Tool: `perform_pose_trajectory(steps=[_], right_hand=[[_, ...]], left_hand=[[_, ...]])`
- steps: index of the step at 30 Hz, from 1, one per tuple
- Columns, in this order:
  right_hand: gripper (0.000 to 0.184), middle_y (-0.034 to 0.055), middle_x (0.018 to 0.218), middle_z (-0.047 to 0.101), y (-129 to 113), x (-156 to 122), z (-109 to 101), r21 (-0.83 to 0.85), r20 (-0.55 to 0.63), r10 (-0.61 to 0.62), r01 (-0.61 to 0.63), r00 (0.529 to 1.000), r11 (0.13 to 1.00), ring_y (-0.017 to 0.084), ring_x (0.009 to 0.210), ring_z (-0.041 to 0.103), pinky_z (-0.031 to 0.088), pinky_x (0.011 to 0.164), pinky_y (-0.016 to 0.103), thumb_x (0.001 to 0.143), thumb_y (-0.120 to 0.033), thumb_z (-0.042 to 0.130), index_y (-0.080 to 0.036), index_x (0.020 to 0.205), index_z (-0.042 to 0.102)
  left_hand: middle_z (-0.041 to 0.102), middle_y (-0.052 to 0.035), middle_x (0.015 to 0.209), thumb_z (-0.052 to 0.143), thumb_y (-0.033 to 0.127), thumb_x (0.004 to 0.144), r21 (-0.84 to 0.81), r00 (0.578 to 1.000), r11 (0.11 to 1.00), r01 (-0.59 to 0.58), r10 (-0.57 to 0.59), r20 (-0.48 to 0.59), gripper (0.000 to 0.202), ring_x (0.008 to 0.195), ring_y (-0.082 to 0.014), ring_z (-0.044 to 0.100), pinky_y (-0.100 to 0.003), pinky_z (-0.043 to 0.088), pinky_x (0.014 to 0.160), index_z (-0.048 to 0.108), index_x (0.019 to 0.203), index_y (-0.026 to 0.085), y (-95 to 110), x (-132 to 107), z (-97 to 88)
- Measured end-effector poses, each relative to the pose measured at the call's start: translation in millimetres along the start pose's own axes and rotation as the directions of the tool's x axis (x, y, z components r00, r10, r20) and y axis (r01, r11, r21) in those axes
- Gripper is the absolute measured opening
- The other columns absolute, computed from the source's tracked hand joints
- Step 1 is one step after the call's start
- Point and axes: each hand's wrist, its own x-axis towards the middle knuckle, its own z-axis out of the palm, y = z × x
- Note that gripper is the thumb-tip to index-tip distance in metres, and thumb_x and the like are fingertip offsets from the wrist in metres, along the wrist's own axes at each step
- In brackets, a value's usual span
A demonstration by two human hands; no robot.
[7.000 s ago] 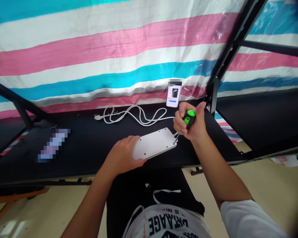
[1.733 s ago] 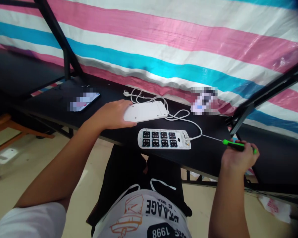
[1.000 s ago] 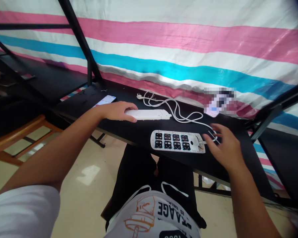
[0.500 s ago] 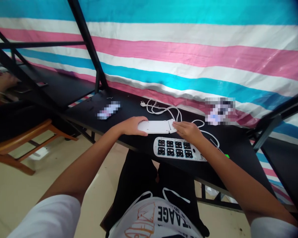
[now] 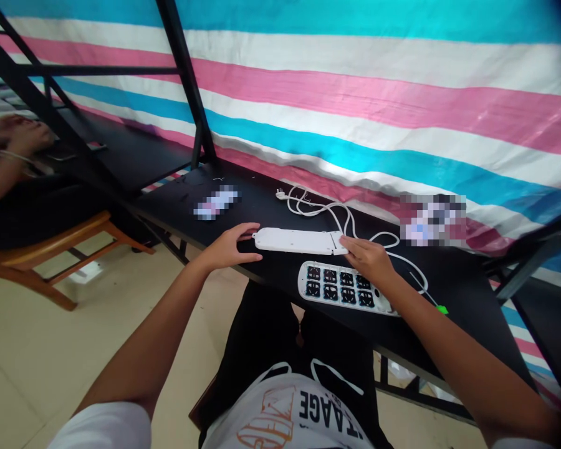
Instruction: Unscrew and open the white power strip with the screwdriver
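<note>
A long white power strip casing (image 5: 294, 241) lies crosswise in front of me, its flat side up. My right hand (image 5: 368, 257) grips its right end, thumb and fingers closed on it. At the left end, my left hand (image 5: 231, 245) is open, with thumb and fingers spread around the tip. Closer to me, a white power strip cover (image 5: 302, 280) rests on the table with several black socket inserts facing up. My right forearm hides its right end. A white power cord (image 5: 325, 202) with a plug (image 5: 280, 194) lies coiled behind the casing.
The black table (image 5: 177, 215) carries two blurred-out items, one at the left (image 5: 216, 202) and one at the right (image 5: 432, 221). A small green piece (image 5: 442, 309) sits by the cord. Black metal posts (image 5: 187, 81) and a striped sheet (image 5: 355, 81) stand behind. Another person's hands (image 5: 21, 137) show at far left.
My left hand has loosened from the casing's left end and its fingers have spread. The right hand keeps its hold. The whole view has shifted slightly.
</note>
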Motion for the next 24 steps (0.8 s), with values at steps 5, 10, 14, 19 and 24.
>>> perform_pose_trajectory(steps=[5,10,14,19,24], right_hand=[[0.026,0.0099,0.126,0.079,-2.4,2.5,3.4,0.033,0.006,0.078,-0.078,0.997,0.996,0.028,0.114,0.078,0.063,0.103,0.044,0.097,-0.025,0.062,-0.023,0.112,0.083],[0.025,0.0082,0.113,0.083,-2.1,20.2,-5.5,0.087,0.071,0.203,-0.209,0.977,0.974,0.029,0.101,0.080,0.062,0.096,0.042,0.093,-0.024,0.063,-0.023,0.108,0.083],[0.014,0.0044,0.080,0.082,13.7,58.7,-15.9,0.163,0.249,0.282,-0.327,0.927,0.931,0.024,0.074,0.077,0.062,0.075,0.034,0.089,-0.029,0.071,-0.020,0.093,0.080],[0.027,0.0029,0.069,0.077,24.3,90.2,-2.5,0.224,0.431,0.352,-0.476,0.831,0.850,0.020,0.058,0.074,0.060,0.058,0.029,0.088,-0.026,0.076,-0.013,0.111,0.075],[0.038,0.0104,0.102,0.082,15.5,74.5,18.1,0.183,0.381,0.419,-0.512,0.824,0.839,0.015,0.056,0.072,0.061,0.060,0.029,0.089,-0.029,0.078,-0.014,0.123,0.075]], left_hand=[[0.068,-0.0141,0.144,0.072,0.063,0.087,-0.043,0.992,0.999,-0.022,0.016,-0.124,0.061,0.125,-0.0301,0.071,-0.048,0.058,0.112,0.071,0.131,0.020,-8.7,-12.5,8.4],[0.076,-0.0112,0.124,0.067,0.056,0.092,0.025,0.981,1.000,-0.013,0.018,-0.193,0.043,0.110,-0.0259,0.073,-0.042,0.057,0.105,0.080,0.116,0.023,-3.9,3.0,-3.3],[0.080,-0.0074,0.103,0.066,0.058,0.090,0.051,0.991,0.998,0.027,-0.020,-0.131,0.042,0.091,-0.0231,0.073,-0.038,0.057,0.093,0.083,0.106,0.023,-10.1,40.5,-24.2],[0.078,-0.0050,0.071,0.068,0.061,0.084,0.085,0.989,0.988,0.128,-0.121,-0.083,0.042,0.072,-0.0234,0.072,-0.036,0.057,0.075,0.083,0.084,0.021,-27.2,80.0,-27.8],[0.083,-0.0090,0.097,0.065,0.056,0.087,0.141,0.974,0.977,0.160,-0.133,-0.185,0.040,0.087,-0.0261,0.074,-0.038,0.057,0.086,0.084,0.087,0.021,-31.8,67.5,-15.6]])
